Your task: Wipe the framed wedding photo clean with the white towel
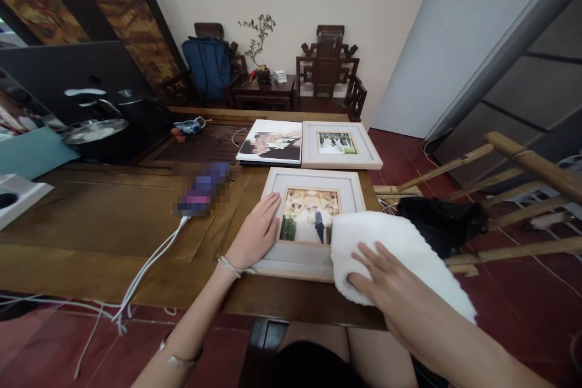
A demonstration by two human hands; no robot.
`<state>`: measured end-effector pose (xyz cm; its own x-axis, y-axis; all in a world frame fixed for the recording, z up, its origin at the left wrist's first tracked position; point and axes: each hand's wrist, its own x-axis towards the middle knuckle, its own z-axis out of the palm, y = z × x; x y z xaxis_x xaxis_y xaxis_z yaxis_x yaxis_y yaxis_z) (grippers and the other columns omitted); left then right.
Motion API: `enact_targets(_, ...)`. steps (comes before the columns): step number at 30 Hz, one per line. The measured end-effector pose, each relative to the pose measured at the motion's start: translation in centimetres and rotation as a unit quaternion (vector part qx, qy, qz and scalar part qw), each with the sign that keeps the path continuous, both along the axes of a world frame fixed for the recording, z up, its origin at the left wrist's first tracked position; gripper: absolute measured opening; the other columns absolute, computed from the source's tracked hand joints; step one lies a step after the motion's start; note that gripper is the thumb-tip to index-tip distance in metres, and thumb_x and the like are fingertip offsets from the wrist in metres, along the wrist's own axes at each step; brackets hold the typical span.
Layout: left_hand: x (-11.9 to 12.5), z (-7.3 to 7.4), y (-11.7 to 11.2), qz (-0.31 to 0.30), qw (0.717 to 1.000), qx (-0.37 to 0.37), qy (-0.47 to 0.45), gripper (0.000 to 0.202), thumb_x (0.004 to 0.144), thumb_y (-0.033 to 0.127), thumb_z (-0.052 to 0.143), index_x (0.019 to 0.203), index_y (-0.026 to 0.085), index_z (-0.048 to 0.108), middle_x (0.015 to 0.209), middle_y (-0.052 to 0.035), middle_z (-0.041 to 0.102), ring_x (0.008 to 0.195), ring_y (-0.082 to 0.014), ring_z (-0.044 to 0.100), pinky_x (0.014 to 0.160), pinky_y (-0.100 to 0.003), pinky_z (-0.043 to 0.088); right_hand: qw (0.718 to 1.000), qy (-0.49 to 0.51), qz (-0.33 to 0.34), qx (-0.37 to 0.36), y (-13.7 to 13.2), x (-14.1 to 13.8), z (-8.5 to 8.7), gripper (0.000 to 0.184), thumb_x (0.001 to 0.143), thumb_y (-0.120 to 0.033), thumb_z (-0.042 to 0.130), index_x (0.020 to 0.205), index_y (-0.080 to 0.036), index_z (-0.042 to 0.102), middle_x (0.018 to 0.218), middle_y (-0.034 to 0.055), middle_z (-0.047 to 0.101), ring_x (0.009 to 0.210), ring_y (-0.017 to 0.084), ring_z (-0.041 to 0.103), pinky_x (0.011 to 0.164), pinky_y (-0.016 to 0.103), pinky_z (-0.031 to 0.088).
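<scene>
A framed wedding photo lies flat on the wooden table before me, in a pale wood frame with a wide light mat. My left hand rests on the frame's left side, its fingers stretched out over the edge. Bent fingers of my right hand press into a fluffy white cloth. That cloth covers the frame's lower right corner and hangs past the table's right edge. Behind sit a second framed photo and, touching its left side, a large photo print on a dark stack.
To the left lies a blurred phone-like object with white cables running off the front edge. A lidded pan and light-blue box stand farther left. A bamboo rack and black bag are at right.
</scene>
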<state>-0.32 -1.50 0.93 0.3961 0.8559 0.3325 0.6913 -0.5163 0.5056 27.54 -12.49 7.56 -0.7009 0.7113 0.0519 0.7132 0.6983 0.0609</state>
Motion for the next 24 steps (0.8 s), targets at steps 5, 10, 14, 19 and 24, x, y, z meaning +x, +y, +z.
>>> enact_targets(5,-0.1,0.0,0.1,0.012,0.998,-0.053,-0.040,0.046,0.094,0.032,0.033,0.136,0.016,0.043,0.145,-0.0094,0.040,0.137,-0.0201,0.030,0.115,-0.044,0.021,1.000,0.005,0.028,-0.009,1.3,-5.0,-0.2,0.040,0.066,-0.013,0.059,0.106,-0.013,0.060,0.119,0.0239,0.059,0.117,0.041,0.049,0.098,0.056,0.036)
enact_targets(10,-0.1,-0.1,0.0,0.005,0.999,-0.028,-0.040,0.046,0.096,0.030,0.028,0.135,0.012,0.043,0.144,-0.0120,0.041,0.137,-0.0185,0.030,0.115,-0.042,0.023,0.994,0.043,0.094,-0.044,3.0,-9.5,-0.7,0.034,0.074,-0.011,0.054,0.107,-0.013,0.058,0.124,0.0204,0.057,0.121,0.037,0.046,0.102,0.054,0.033)
enact_targets(14,-0.1,-0.2,0.0,-0.001,1.000,-0.001,-0.009,0.046,0.096,0.029,0.028,0.134,0.008,0.043,0.143,-0.0147,0.042,0.137,-0.0192,0.030,0.114,-0.043,0.025,0.994,0.075,0.067,-0.034,5.4,-7.2,0.5,0.045,0.076,0.000,0.046,0.115,-0.020,0.057,0.129,0.0113,0.056,0.127,0.028,0.041,0.103,0.052,0.034)
enact_targets(19,0.0,-0.6,0.1,0.010,0.999,0.026,0.016,0.046,0.096,0.029,0.032,0.134,0.007,0.044,0.142,-0.0152,0.043,0.136,-0.0202,0.031,0.114,-0.042,0.026,0.983,0.063,-0.050,0.165,11.2,-1.1,3.3,0.044,0.079,0.005,0.042,0.112,-0.018,0.061,0.141,0.0117,0.043,0.136,0.030,0.026,0.109,0.056,0.022)
enact_targets(24,-0.1,-0.7,0.1,0.008,0.999,0.037,0.011,0.043,0.095,0.026,0.033,0.134,0.011,0.045,0.141,-0.0143,0.044,0.135,-0.0220,0.034,0.112,-0.045,0.030,0.982,-0.030,-0.073,0.170,15.2,-0.1,1.1,0.052,0.076,0.010,0.043,0.117,-0.017,0.058,0.141,0.0163,0.041,0.135,0.035,0.027,0.107,0.056,0.025)
